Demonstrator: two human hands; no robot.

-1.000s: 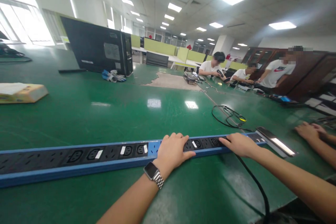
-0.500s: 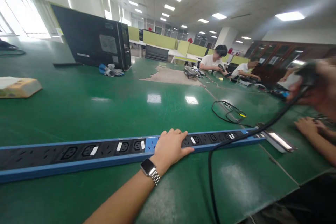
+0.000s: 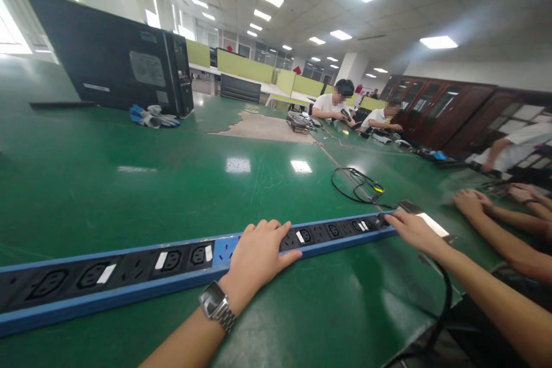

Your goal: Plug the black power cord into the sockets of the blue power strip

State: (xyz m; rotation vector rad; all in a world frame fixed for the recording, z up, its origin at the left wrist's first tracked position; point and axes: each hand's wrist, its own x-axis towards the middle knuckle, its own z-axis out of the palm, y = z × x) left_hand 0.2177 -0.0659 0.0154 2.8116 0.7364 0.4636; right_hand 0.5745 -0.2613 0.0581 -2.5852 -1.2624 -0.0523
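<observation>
A long blue-framed power strip (image 3: 125, 284) with black sockets and white stickers crosses the green table. Over its middle lies my left hand (image 3: 259, 253), fingers across the top and thumb along the near side, gripping it. A watch (image 3: 215, 305) is on that wrist. At the strip's right end my right hand (image 3: 409, 230) has its fingers closed around a black plug (image 3: 382, 219), which sits over the socket there. Its thick black cable (image 3: 446, 290) shows below my right forearm and drops past the table edge; the stretch under my hand is hidden.
A coiled black cable (image 3: 356, 184) with a yellow tag lies behind the strip. At the left stand a black computer case (image 3: 125, 57) and work gloves (image 3: 154, 117). Another person's hands (image 3: 470, 202) rest at the right. Further people (image 3: 332, 104) sit at the far side.
My right hand has come down and left from its raised place, bringing the plug onto the strip's right end. The cable has swung right. My left hand stays on the strip.
</observation>
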